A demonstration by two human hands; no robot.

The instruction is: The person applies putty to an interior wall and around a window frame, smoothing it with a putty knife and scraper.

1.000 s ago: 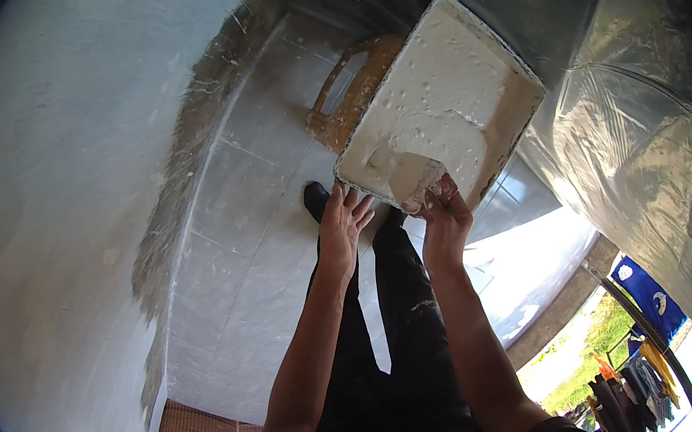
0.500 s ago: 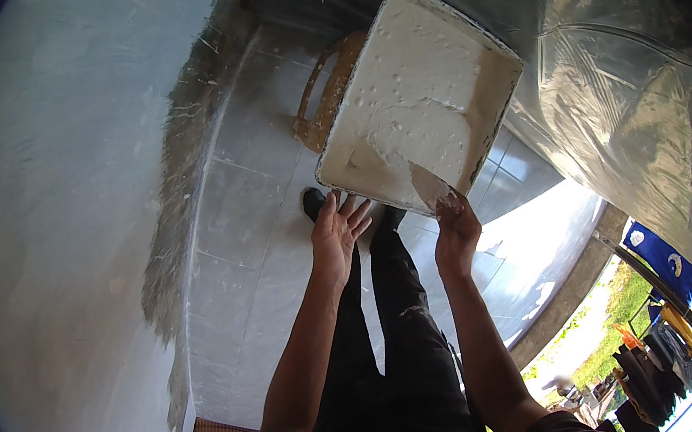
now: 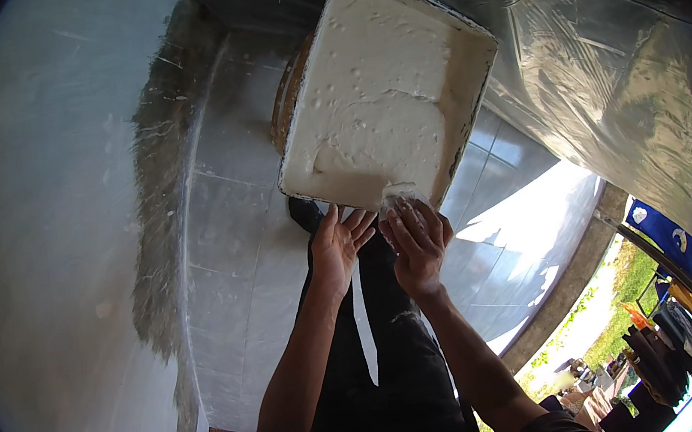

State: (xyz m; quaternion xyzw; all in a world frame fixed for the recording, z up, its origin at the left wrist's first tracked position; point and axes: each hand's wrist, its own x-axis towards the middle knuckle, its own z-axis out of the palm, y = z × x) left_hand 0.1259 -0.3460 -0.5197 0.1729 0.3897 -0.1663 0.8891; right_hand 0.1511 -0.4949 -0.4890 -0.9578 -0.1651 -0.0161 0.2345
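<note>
A large rectangular tray [image 3: 467, 71] sits ahead of me, holding wet white plaster [image 3: 376, 74]. My right hand [image 3: 418, 255] is at the tray's near edge, its fingers closed over a plaster scraper [image 3: 399, 191]. White paste smears the scraper, and most of the blade is hidden by the fingers. Just left of it, my left hand [image 3: 337, 256] has its palm turned up and its fingers apart, holding nothing. Those fingertips are close to the tray's near rim; I cannot tell whether they touch it.
A brown wooden stool [image 3: 283, 94] shows partly from under the tray. On the left rises a pale wall [image 3: 48, 252] with a rough dark strip along its foot. Plastic sheeting [image 3: 605, 72] hangs at the right. Bright outdoor ground and several piled things lie beyond the opening at lower right.
My right hand has moved left and turned, with its fingers now over the scraper, whose blade showed plainly before. The left hand stays open. The tray appears further left in view.
</note>
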